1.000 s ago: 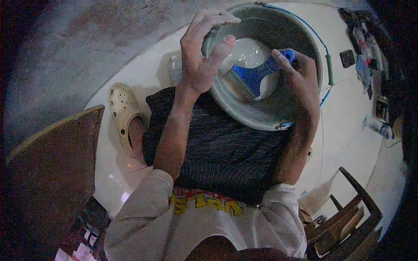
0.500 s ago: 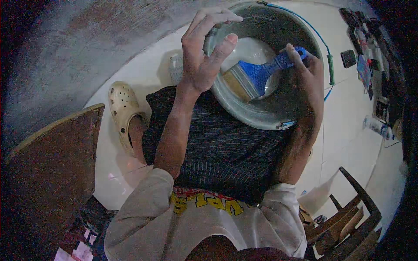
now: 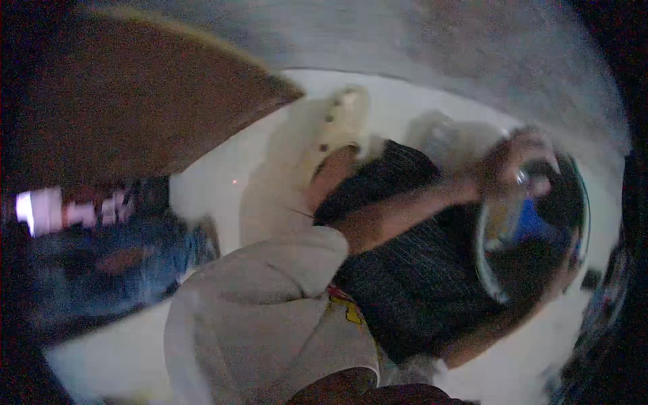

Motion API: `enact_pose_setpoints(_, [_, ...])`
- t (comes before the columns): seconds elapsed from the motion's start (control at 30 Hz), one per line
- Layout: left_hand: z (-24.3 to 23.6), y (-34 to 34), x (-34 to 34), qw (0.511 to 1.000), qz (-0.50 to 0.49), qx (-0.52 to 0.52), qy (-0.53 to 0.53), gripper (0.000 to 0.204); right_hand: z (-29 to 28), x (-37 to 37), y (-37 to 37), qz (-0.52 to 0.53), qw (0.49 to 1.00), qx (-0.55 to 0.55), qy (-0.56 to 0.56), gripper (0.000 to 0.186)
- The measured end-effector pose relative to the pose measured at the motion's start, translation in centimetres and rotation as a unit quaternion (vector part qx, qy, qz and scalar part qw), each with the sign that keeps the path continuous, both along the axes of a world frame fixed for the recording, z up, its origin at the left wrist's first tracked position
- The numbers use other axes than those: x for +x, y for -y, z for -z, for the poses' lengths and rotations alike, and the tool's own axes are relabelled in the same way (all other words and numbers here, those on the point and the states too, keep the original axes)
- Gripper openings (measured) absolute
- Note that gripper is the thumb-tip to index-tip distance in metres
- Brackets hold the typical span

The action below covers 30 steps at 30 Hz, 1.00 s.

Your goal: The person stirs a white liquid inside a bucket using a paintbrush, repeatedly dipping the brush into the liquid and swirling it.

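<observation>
The whole view is smeared by motion. At the right, a dark round bucket [image 3: 483, 253] stands on the pale floor, by my knees. My left hand [image 3: 530, 155] is over its far left rim, thumb and curved fingers apart, with nothing visible between them. Inside the bucket's mouth is a wide paintbrush [image 3: 534, 224] with a blue handle and tan bristles. My right hand [image 3: 567, 266], at the bucket's right side, is closed on the end of the handle; its fingers are partly hidden and blurred.
A clog [image 3: 349, 111] is on my foot. A brown panel [image 3: 169, 94] with a pale edge juts in at upper left. Blurred blue cloth [image 3: 148, 253] lies at the left, beside pinkish papers [image 3: 50, 212]. A clear container [image 3: 442, 131] sits near the grey wall [image 3: 432, 40].
The view has swung left, so the bucket and both hands now appear farther right. More of the brown panel and blue cloth shows. My right hand still holds the paintbrush.
</observation>
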<state>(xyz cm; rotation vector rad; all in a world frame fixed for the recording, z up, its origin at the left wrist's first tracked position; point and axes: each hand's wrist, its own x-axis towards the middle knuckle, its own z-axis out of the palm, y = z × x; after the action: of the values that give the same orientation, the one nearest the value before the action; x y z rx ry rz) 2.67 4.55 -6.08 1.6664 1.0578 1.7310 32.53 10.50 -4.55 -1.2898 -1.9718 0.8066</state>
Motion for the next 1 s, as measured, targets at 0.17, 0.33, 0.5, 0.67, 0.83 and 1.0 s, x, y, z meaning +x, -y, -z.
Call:
enact_pose_setpoints(0.17, [-1.1, 1.7, -0.4, 0.999, -0.049, -0.014, 0.008, 0.05, -1.8, -5.9, 2.6, 0.227, 0.967, -0.093, -0.069, 0.046])
enact_pose_setpoints(0.33, [-0.6, 1.7, 0.1, 0.994, -0.101, 0.027, 0.01, 0.043, -3.3, -7.3, 4.0, 0.116, 0.991, 0.044, 0.053, 0.047])
enact_pose_setpoints(0.5, [-0.3, 0.6, -0.3, 0.998, -0.049, 0.019, 0.02, 0.042, -2.2, -7.9, 4.5, -0.032, 0.973, 0.191, 0.124, 0.035])
enact_pose_setpoints(0.67, [-2.2, 1.6, -1.5, 0.997, -0.07, -0.015, -0.02, 0.037, -3.5, -10.2, 4.7, 0.013, 0.997, -0.015, 0.072, 0.026])
enact_pose_setpoints(0.83, [-2.6, 1.2, -2.6, 0.995, -0.068, 0.004, -0.069, 0.034, -4.3, -10.8, 5.2, 0.059, 0.997, -0.037, 0.02, 0.027])
enact_pose_setpoints(1.0, [-2.0, 0.5, -2.1, 0.998, -0.047, 0.016, -0.039, 0.035, -4.3, -10.3, 4.6, 0.053, 0.997, -0.05, 0.022, 0.03])
